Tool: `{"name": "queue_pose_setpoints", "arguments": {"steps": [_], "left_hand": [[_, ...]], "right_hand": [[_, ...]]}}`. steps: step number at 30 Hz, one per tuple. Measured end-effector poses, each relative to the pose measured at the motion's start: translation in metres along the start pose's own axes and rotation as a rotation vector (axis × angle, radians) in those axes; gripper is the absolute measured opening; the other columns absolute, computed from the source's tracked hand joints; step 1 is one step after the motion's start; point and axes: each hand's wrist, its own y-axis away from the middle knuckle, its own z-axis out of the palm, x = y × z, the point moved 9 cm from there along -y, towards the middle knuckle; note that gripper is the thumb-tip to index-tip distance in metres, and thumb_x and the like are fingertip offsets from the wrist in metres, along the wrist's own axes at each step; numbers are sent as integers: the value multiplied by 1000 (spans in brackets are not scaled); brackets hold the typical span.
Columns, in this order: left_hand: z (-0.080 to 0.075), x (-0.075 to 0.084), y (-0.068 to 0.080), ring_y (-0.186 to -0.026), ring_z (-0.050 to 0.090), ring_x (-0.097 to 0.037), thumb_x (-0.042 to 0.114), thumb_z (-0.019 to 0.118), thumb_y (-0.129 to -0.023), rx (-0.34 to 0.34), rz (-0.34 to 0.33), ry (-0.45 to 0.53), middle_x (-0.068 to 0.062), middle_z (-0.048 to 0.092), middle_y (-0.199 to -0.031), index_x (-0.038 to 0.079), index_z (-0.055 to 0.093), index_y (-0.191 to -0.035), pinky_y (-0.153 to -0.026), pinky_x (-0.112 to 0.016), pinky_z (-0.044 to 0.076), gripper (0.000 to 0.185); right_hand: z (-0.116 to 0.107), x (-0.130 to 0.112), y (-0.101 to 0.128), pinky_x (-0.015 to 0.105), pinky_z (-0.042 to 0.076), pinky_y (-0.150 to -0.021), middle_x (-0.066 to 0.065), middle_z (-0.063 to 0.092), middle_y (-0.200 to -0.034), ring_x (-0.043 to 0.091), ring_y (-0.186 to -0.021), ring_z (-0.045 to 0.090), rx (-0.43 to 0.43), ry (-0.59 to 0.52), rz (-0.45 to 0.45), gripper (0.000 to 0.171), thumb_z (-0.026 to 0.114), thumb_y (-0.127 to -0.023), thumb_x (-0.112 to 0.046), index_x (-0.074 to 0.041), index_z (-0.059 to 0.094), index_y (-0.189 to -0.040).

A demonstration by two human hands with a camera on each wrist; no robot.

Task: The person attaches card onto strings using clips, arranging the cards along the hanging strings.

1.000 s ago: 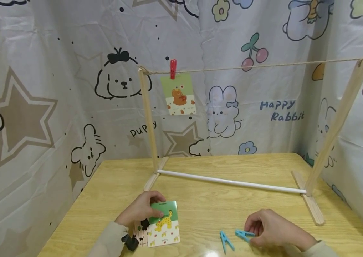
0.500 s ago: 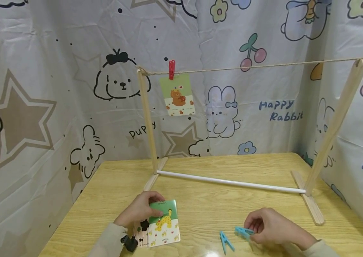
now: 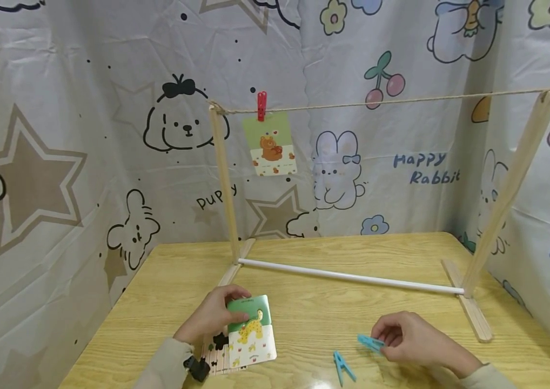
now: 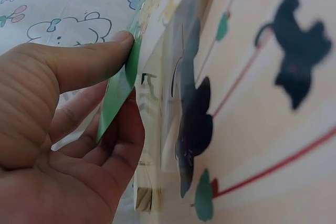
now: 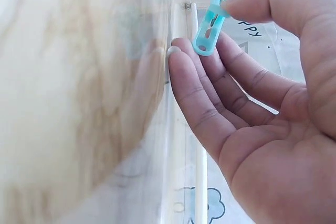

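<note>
Pick-up step at near table edge: left hand pinching top giraffe card off stack, right hand pinching blue peg; next prob. lift both to far string.

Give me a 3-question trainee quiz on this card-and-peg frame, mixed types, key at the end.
1. True or false: the right hand pinches a blue peg.
2. What does the left hand hold? A) the spotted-animal card B) the red peg C) the string
3. Fill in: the bear card hangs from the string by a ____ peg.

Key:
1. True; a second blue peg lies on the table.
2. A; the fingers pinch its top edge above the card pile.
3. Red.
</note>
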Motion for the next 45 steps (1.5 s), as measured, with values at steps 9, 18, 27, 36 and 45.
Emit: {"name": "queue_pose_setpoints", "arguments": {"steps": [9,18,27,36,45], "left_hand": [[-1,3,0,-91,64,-21,12,86,-85,-16,22,57,-9,69,-108,9,69,-126,-76,-32,56,44],[-3,6,0,-94,68,-24,11,84,-88,-20,11,162,-12,67,-109,7,66,-131,-77,-36,60,47],[-4,6,0,-91,71,-23,11,84,-88,-4,-9,225,-14,69,-112,5,65,-130,-75,-35,61,46],[-4,5,-1,-93,72,-24,14,84,-88,-2,-32,276,-14,71,-111,2,64,-128,-78,-37,61,46],[-6,7,0,-91,73,-22,18,84,-89,0,-24,288,-11,74,-104,-1,66,-120,-78,-35,61,40]], "right_hand": [[-1,5,0,28,59,-73,4,71,-99,11,-85,68,-4,-17,9,16,74,-92,-8,-9,72,-108],[-4,1,-1,27,59,-75,6,71,-99,10,-86,67,15,-32,10,15,72,-94,-8,-7,71,-109],[-6,0,0,26,58,-75,5,71,-99,10,-87,66,30,-37,11,14,70,-95,-9,-6,71,-109],[-9,5,-1,26,58,-76,5,71,-101,11,-88,67,33,-56,14,15,68,-98,-9,-4,70,-112],[-12,1,0,28,58,-75,7,70,-101,14,-87,67,58,-46,23,14,67,-99,-11,-5,70,-112]]}}
